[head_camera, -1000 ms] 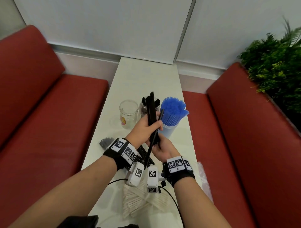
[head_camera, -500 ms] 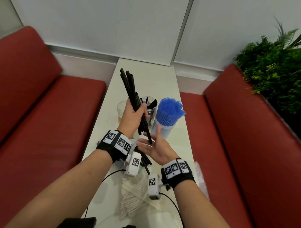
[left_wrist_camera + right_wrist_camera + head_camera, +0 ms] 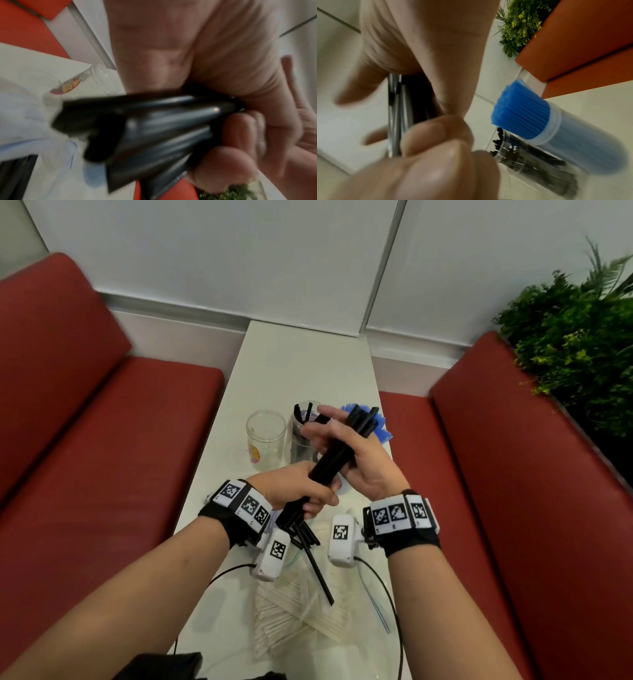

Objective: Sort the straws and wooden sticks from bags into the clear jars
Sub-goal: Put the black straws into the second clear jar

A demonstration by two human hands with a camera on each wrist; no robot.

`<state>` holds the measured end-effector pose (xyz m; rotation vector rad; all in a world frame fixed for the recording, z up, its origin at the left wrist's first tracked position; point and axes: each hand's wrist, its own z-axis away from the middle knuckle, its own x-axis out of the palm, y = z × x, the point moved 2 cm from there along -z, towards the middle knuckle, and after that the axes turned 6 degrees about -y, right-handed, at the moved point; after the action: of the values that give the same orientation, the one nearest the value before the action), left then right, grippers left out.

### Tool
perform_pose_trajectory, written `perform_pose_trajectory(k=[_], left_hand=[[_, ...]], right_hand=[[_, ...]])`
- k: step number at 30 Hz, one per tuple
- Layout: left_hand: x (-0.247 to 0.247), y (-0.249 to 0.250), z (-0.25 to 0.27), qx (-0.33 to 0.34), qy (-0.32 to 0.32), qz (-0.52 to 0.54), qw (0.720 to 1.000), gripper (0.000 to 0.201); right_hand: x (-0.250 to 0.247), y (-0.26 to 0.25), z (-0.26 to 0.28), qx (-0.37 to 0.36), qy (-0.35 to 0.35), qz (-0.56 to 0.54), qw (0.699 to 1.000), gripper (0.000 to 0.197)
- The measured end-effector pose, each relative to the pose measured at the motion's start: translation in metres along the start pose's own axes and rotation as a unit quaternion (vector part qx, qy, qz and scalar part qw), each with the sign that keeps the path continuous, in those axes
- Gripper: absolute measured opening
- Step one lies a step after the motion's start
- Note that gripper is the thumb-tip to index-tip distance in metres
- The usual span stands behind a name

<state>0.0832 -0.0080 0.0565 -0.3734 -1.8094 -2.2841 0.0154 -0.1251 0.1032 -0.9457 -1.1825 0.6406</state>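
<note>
Black straws, bunched, slanting above the white bench, just in front of the black-straw jar. Gripped low by the left hand, fingers curled round; held higher by the right hand, fingers loosely wrapped. Left of that jar, an empty clear jar; right of it, blue straws in theirs.

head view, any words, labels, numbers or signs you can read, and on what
No readable words or numbers.
Empty clear jar: a yellow and pink sticker, too blurred to read.
Wristbands and wrist cameras: black-and-white square code markers only, no letters.
</note>
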Motion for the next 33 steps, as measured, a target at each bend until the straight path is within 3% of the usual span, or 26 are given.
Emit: perform_pose_trajectory(k=[2,4,6,9,10,12,14,17,21,26,31,33], left_hand=[[-0.001,0.0,0.001,0.011,-0.041,0.038,0.998,0.02],[-0.006,-0.003,0.001,0.022,-0.062,0.095,0.993,0.038],[-0.011,-0.013,0.003,-0.002,-0.041,0.151,0.988,0.062],[-0.021,-0.025,-0.002,0.002,0.029,0.279,0.96,0.078],[-0.024,-0.027,-0.005,0.022,0.066,0.332,0.941,0.076],[-0.028,-0.03,-0.012,0.042,0.145,0.423,0.893,0.053],[-0.029,-0.036,-0.015,0.02,0.207,0.483,0.851,0.031],[-0.032,-0.042,-0.016,0.0,0.245,0.509,0.825,0.029],[-0.034,-0.035,-0.019,0.008,0.231,0.489,0.841,0.038],[-0.036,-0.033,-0.016,-0.042,0.196,0.497,0.844,0.032],[-0.037,-0.055,-0.011,-0.118,0.21,0.424,0.873,0.031],[-0.038,-0.064,-0.012,-0.121,0.252,0.36,0.89,0.033]], right_hand=[[0.007,-0.013,-0.003,-0.022,-0.002,0.032,0.999,0.011],[0.014,-0.026,-0.006,-0.067,0.02,0.054,0.996,0.025],[0.021,-0.036,-0.009,-0.118,0.041,0.069,0.99,0.029],[0.03,-0.04,-0.011,-0.17,0.064,0.118,0.976,0.029],[0.032,-0.036,-0.012,-0.171,0.069,0.133,0.974,0.029],[0.035,-0.023,-0.014,-0.158,0.074,0.159,0.972,0.031],[0.036,-0.013,-0.016,-0.138,0.07,0.186,0.97,0.029],[0.038,-0.01,-0.02,-0.137,0.064,0.207,0.967,0.025],[0.041,-0.005,-0.022,-0.122,0.055,0.198,0.971,0.02],[0.034,0.001,-0.026,-0.117,0.065,0.202,0.97,0.026],[0.02,0.02,-0.026,-0.08,0.06,0.212,0.972,0.03],[0.013,0.016,-0.03,-0.072,0.065,0.216,0.972,0.026]])
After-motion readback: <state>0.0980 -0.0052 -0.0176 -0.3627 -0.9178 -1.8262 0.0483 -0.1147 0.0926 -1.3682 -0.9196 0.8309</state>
